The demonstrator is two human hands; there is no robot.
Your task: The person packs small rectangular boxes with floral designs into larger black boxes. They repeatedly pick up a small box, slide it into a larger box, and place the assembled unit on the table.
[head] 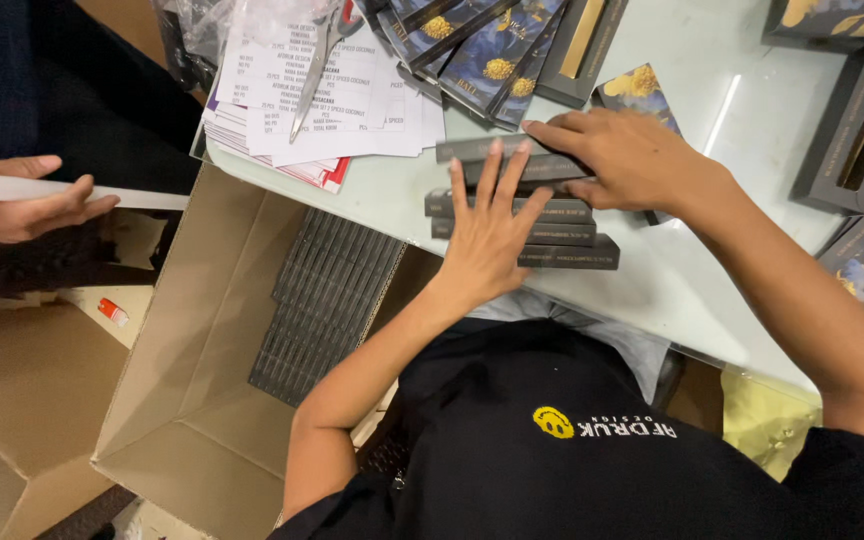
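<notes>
Pale and glossy, the surface (712, 90) carries a row of slim dark grey boxes (562, 255) near its front edge, and both hands rest on them. Neither grip is clenched: the left hand (487, 235) lies flat with fingers spread across the middle of the row, and the right hand (622, 160) presses flat, fingers together, on the farthest boxes, just beside the left fingertips. Nothing is enclosed in either palm.

Beyond the hands, dark blue cartons with gold flower prints (492, 45) fan out, and to their left a stack of printed white paper slips (322, 100) lies with a pair of scissors (317, 70) on top. Open dark trays (857, 125) sit at the right edge.

Below the surface's left edge stands an open cardboard box (192, 400); more of the slim dark boxes (327, 300) are packed in tight rows on its bottom. At the far left another person's hand (27, 200) holds a long white strip (62, 190), well apart from the row.
</notes>
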